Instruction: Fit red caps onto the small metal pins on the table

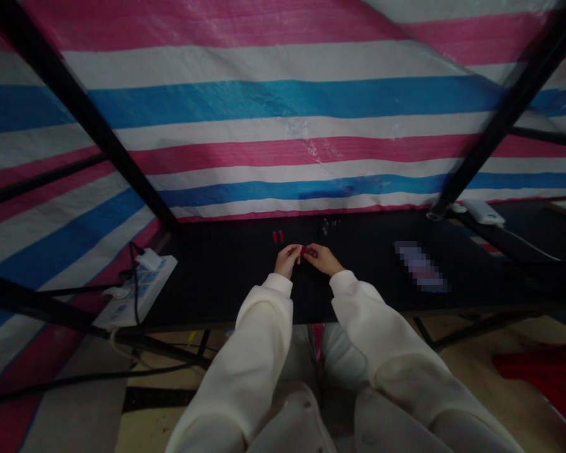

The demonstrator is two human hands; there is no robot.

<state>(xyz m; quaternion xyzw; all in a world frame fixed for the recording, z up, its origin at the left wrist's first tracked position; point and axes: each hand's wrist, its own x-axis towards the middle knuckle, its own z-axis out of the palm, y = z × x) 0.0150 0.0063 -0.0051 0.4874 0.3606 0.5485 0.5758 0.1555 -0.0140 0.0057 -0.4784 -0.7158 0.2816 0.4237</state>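
Observation:
Over the middle of the black table, my left hand (288, 258) and my right hand (322, 258) meet at a small red piece (303, 250). The fingers of both hands are closed on it, and its exact shape is too small to make out. Just beyond my left hand, two slim red pieces (278, 237) lie side by side on the table. Several tiny clear or metallic bits (326, 225) are scattered behind my right hand.
A blurred flat phone-like object (421, 267) lies to the right on the black table (207, 277). At the left edge is a white power strip (144, 292) with plugs and cables. A white device (483, 212) sits at the far right. Black frame poles flank a striped tarp.

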